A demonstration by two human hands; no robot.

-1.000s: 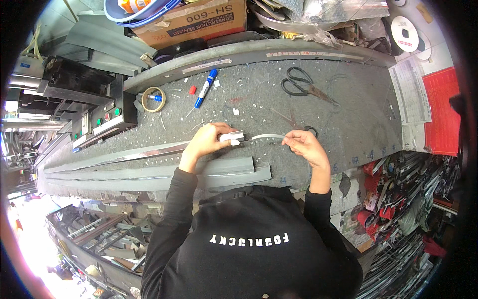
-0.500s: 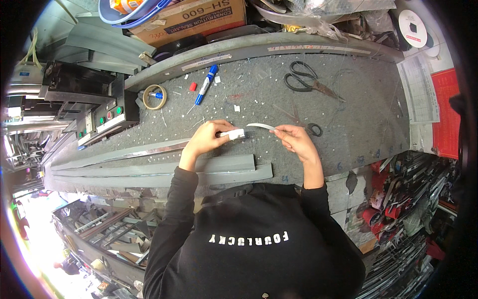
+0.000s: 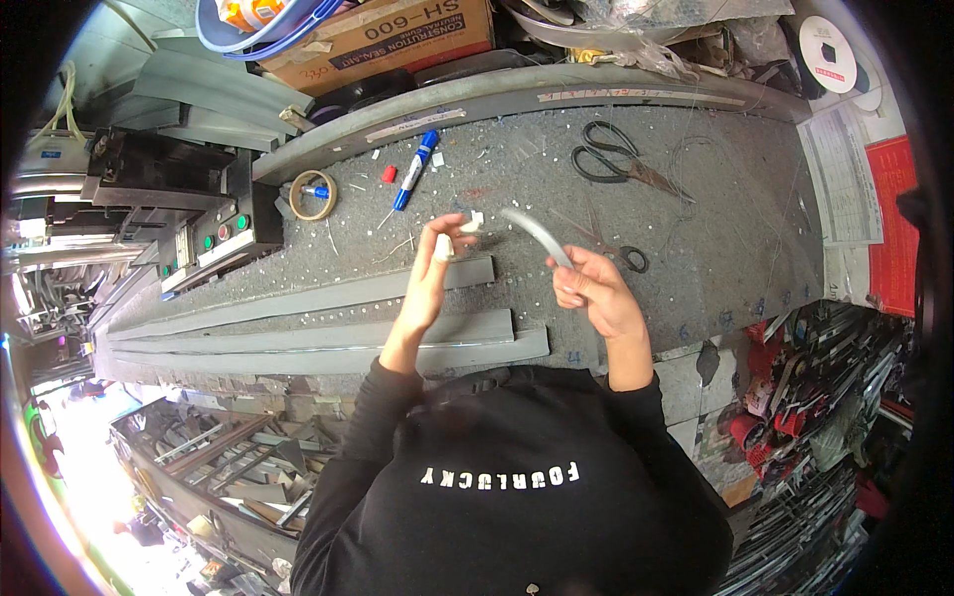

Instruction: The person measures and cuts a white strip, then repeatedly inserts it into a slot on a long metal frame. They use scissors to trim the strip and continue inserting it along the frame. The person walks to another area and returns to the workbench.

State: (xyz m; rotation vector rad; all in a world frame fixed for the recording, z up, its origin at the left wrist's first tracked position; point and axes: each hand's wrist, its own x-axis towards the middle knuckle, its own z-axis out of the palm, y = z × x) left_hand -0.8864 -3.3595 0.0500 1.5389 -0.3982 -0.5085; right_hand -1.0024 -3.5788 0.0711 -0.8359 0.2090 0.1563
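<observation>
1. I am holding a pale, narrow strip above the bench, in the gap between my hands; its free end is arching up and to the left.
2. My right hand is pinching the strip near its lower right end, thumb against fingers. The rest is standing out unsupported.
3. I am judging it very light, since a fingertip pinch is carrying it. It is keeping a smooth curve without drooping, so it is probably springy rather than limp. Its material I am not able to tell.
4. Its smooth-looking face could be slippery, and a sharp fold could be leaving a kink. The sound places for gripping are the end I am already pinching and, for steadying, just behind the free tip, by the edges.
5. My left hand is hanging apart from the strip, fingers spread and grasping nothing that I am seeing. A white wrap is covering one of its digits.
6. Beneath my left forearm, long grey profiles are lying along the bench, looking far stiffer.
7. Farther out, large dark-handled scissors, a smaller pair, a blue marker and a tape roll are resting.
</observation>
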